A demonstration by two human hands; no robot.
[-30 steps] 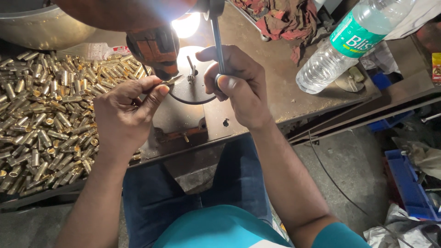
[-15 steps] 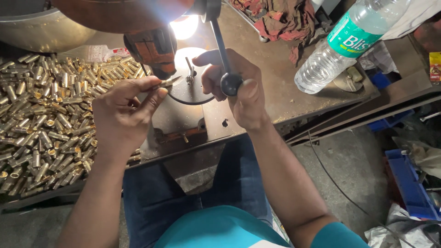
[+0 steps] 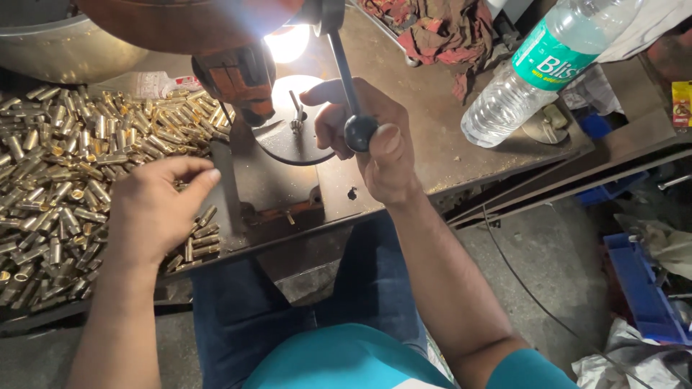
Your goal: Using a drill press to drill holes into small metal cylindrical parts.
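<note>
My right hand point(image 3: 375, 140) grips the black ball knob of a press lever point(image 3: 359, 130), whose dark rod rises toward the machine head. Under the reddish press head point(image 3: 241, 79) a small metal piece point(image 3: 295, 119) stands on the round dark press plate point(image 3: 288, 144). My left hand point(image 3: 155, 209) reaches over the heap of brass tubes point(image 3: 65, 180) on the left, fingers curled together at the pile. Whether it has a tube pinched I cannot tell.
A clear plastic water bottle point(image 3: 537, 75) lies on the brown bench point(image 3: 440, 137) at right. A red rag point(image 3: 443, 32) sits at the back, a metal bowl point(image 3: 65, 47) at far left. A lamp point(image 3: 287, 42) glares by the press. Blue bins point(image 3: 641, 281) stand on the floor.
My left hand has left the press plate, where it held a brass tube, and moved down-left onto the pile. My right hand's grip has slid along the lever rod onto the knob.
</note>
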